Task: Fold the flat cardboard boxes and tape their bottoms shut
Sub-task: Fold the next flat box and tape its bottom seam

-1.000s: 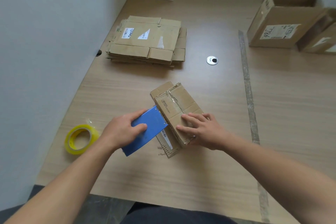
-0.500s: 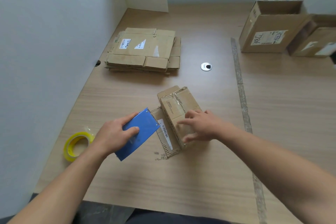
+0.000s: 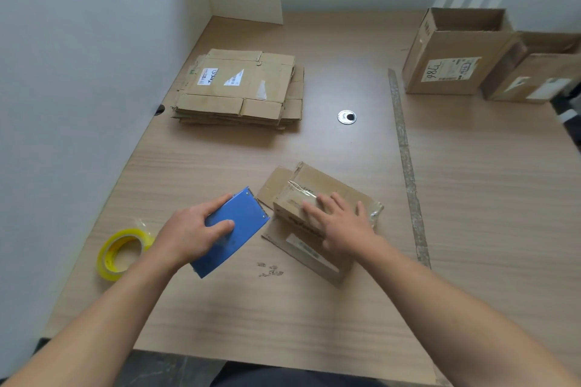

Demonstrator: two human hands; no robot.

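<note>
Pressing my right hand (image 3: 342, 225) flat on the small box (image 3: 333, 188): fingers straight, slightly spread, palm over its near end. The box sits near the middle of the desk (image 3: 283, 317), turned at an angle to me, taped face up. Clear tape (image 3: 298, 190) runs along the top seam, wrinkled, and wraps over the right end. Loose flaps lie flat on the desk around the base; the near one carries a white label (image 3: 311, 253)

My left hand (image 3: 188, 234) grips a blue card (image 3: 243, 218): thumb on its top face, fingers curled round the far-left edge. The card is tilted, with one corner just beside the box's left side; I can't tell if they touch

Rest of the desk:
- yellow tape roll (image 3: 121, 253) left of my left wrist, near the white partition (image 3: 78, 88)
- stack of flat boxes (image 3: 242, 88) far left, labels up, close to the partition
- open box (image 3: 452, 53) far right, upright, handwritten label facing me; a second box (image 3: 540, 72) right up against it
- metal grommet (image 3: 346, 117) between the stack and the open box
- worn tape strip (image 3: 405, 166) stuck along the desk, right of the small box, apart from it
- a few cardboard crumbs (image 3: 270, 270) on the desk between my wrists
</note>
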